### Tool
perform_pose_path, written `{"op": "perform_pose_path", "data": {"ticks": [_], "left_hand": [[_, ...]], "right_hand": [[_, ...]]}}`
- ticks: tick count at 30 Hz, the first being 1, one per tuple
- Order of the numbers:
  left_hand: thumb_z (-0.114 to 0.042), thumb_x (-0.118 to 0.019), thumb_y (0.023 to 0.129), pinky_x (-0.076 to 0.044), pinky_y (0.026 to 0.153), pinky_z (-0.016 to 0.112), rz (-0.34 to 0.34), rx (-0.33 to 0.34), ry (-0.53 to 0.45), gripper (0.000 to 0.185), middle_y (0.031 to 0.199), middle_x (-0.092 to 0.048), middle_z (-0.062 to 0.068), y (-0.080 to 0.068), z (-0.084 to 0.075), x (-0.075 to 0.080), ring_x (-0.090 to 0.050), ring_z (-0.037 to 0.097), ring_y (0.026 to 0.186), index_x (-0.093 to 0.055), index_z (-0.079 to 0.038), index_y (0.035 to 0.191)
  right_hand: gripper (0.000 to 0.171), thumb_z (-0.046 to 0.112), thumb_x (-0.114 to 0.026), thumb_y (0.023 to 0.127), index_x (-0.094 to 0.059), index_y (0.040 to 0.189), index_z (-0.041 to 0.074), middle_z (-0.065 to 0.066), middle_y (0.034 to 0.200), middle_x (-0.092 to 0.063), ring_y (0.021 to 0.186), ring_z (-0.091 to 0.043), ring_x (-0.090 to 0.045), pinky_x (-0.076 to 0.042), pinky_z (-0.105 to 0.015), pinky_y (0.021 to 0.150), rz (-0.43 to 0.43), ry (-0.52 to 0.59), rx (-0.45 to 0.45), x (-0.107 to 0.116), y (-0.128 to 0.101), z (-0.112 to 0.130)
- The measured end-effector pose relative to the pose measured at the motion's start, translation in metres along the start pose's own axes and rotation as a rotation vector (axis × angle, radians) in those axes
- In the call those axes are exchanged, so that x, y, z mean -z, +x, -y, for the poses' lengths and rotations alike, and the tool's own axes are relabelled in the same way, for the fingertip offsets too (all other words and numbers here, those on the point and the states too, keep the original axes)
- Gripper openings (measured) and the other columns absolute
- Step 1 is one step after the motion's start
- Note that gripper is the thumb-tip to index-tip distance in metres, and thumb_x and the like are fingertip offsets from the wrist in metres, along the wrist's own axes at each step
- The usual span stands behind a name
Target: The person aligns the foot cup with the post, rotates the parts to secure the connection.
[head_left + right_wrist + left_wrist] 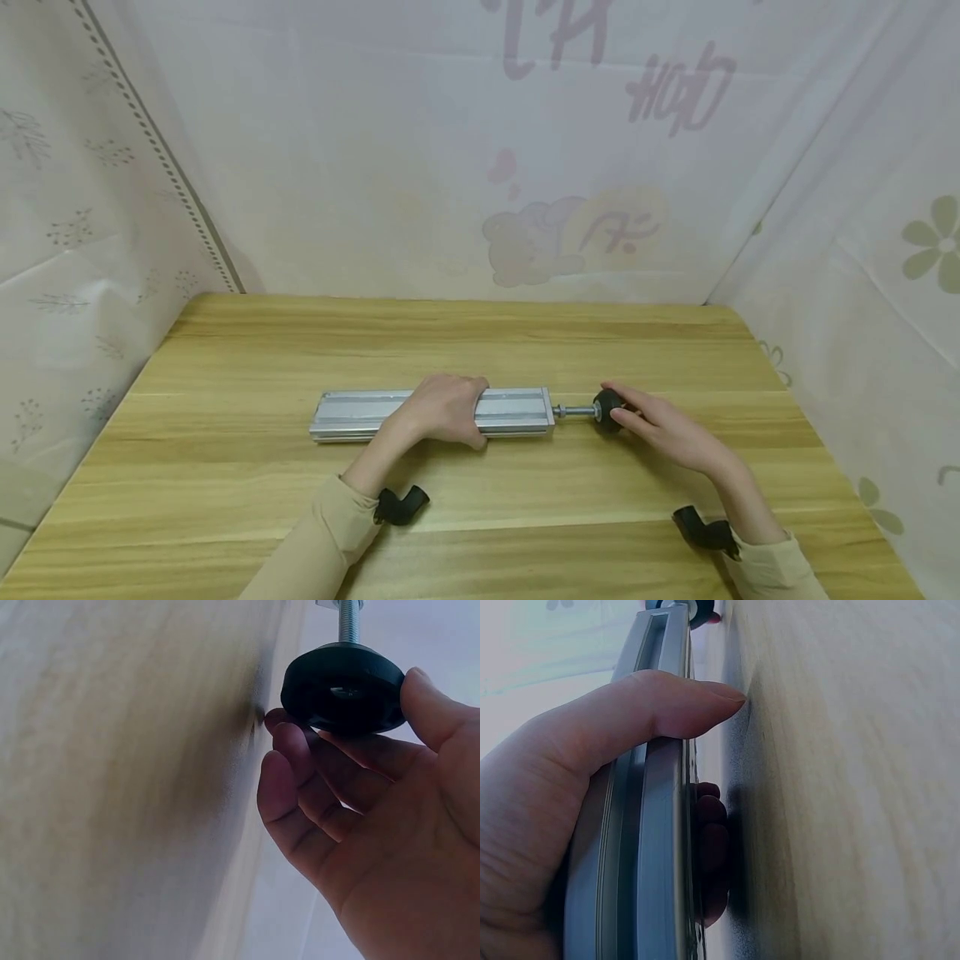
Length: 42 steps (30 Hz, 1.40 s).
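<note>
A long silver aluminium profile (517,410) lies lengthwise across the table, its grooved side facing up in the head view. My left hand (444,408) grips it around the middle, thumb on the near side and the other fingers curled round beneath, as the left wrist view shows. Out of the profile's right end runs a threaded rod (577,411) with a nut, ending in a round black levelling foot (343,686). My right hand (663,425) pinches the foot's rim between thumb and fingers. In the right wrist view the foot's hollow underside faces the palm.
The wood-grain table (480,500) reaches back to a pale printed cloth (360,167) hanging behind and at both sides. A black strap piece (402,506) sits at the left wrist, another black piece (705,531) at the right.
</note>
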<state>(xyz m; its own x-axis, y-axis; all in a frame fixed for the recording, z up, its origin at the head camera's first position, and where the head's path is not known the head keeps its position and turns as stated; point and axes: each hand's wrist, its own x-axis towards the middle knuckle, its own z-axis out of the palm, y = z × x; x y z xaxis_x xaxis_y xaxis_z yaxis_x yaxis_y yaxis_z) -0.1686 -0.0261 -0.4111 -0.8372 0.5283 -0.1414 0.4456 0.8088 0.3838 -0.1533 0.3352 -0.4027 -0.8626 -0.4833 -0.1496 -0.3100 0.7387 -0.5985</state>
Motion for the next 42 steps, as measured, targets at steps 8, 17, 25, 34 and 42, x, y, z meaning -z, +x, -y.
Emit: {"op": "perform_pose_path", "data": {"ticks": [8, 17, 25, 34, 42], "left_hand": [[-0.036, -0.083, 0.064, -0.043, 0.060, 0.031, 0.005, 0.003, -0.013, 0.041, 0.075, -0.059, -0.008, -0.0008, 0.0012, -0.0015, -0.051, 0.014, 0.067, -0.055, -0.020, 0.090], [-0.037, -0.083, 0.064, -0.045, 0.063, 0.033, 0.008, 0.018, -0.008, 0.042, 0.078, -0.061, -0.008, -0.0010, 0.0005, -0.0027, -0.053, 0.014, 0.069, -0.057, -0.020, 0.092], [-0.037, -0.083, 0.064, -0.046, 0.065, 0.034, 0.013, 0.025, -0.013, 0.045, 0.082, -0.063, -0.006, -0.0010, -0.0008, -0.0017, -0.054, 0.015, 0.071, -0.059, -0.018, 0.097], [-0.036, -0.083, 0.065, -0.044, 0.061, 0.033, 0.011, 0.015, -0.014, 0.042, 0.077, -0.060, -0.007, -0.0008, -0.0009, -0.0006, -0.052, 0.015, 0.068, -0.057, -0.019, 0.093], [-0.036, -0.083, 0.064, -0.045, 0.062, 0.033, 0.003, 0.013, -0.006, 0.043, 0.079, -0.062, -0.007, 0.0005, 0.0004, -0.0014, -0.053, 0.015, 0.069, -0.058, -0.019, 0.094]], "right_hand": [[0.066, 0.041, -0.051, 0.106, -0.029, 0.162, 0.013, -0.017, 0.157, -0.047, 0.123, -0.028, -0.062, -0.053, -0.040, 0.097, -0.014, 0.029, 0.000, -0.0004, -0.0002, -0.0004], [0.077, 0.012, -0.088, 0.079, -0.047, 0.144, 0.005, -0.014, 0.139, -0.060, 0.119, -0.026, -0.061, -0.056, -0.038, 0.093, -0.153, -0.011, 0.126, -0.0017, 0.0025, -0.0007], [0.062, 0.013, -0.085, 0.083, -0.054, 0.136, 0.010, -0.005, 0.126, -0.066, 0.110, -0.017, -0.063, -0.057, -0.035, 0.091, -0.184, -0.040, 0.141, -0.0011, 0.0009, -0.0015], [0.051, 0.034, -0.050, 0.108, -0.046, 0.153, 0.009, -0.012, 0.143, -0.062, 0.124, -0.022, -0.062, -0.053, -0.040, 0.099, -0.052, -0.019, 0.042, 0.0017, -0.0014, -0.0006], [0.050, 0.032, -0.039, 0.112, -0.044, 0.154, 0.006, -0.018, 0.152, -0.054, 0.141, -0.038, -0.051, -0.042, -0.059, 0.111, -0.056, -0.018, 0.037, -0.0028, 0.0021, -0.0004]]}}
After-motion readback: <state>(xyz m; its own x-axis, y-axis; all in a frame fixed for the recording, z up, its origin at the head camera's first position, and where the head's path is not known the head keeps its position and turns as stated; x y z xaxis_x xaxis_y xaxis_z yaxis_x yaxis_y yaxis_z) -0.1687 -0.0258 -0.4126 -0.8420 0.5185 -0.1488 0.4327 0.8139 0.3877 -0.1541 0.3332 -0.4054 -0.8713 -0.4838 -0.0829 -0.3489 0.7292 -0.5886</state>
